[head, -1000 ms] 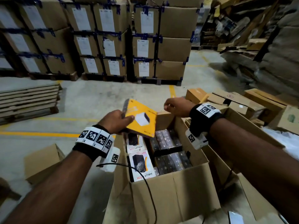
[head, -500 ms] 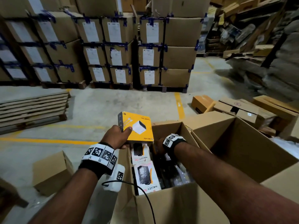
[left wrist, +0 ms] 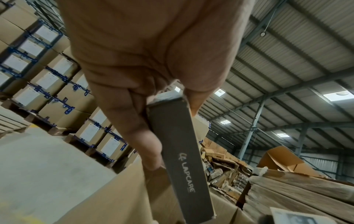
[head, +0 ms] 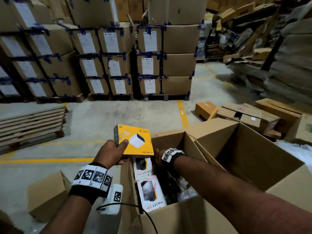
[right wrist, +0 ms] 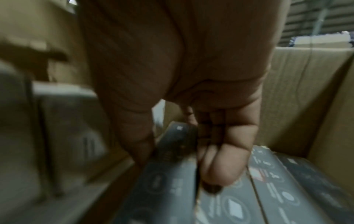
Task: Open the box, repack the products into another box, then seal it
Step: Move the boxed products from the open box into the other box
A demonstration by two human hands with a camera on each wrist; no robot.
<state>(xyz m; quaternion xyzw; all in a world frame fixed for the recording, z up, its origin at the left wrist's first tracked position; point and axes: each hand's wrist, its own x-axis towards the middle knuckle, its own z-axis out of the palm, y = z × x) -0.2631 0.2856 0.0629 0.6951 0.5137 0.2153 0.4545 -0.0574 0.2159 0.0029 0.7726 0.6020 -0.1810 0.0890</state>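
— Left hand (head: 110, 153): what is held?
— A yellow Lapcare charger box (head: 135, 141) is gripped, thumb on top, fingers beneath, above the open carton (head: 170, 215).
— And the right hand (head: 157, 157)?
— It is reached into that carton among grey product boxes (right wrist: 235, 207); whether anything is gripped cannot be told.

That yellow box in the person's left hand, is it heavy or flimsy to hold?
Probably light: the left hand holds the yellow box up by one end alone, thumb on top. It looks stiff, since its flat faces and dark side stay straight with no sag. Being flat and square-edged, it should not roll, though smooth card might slip.
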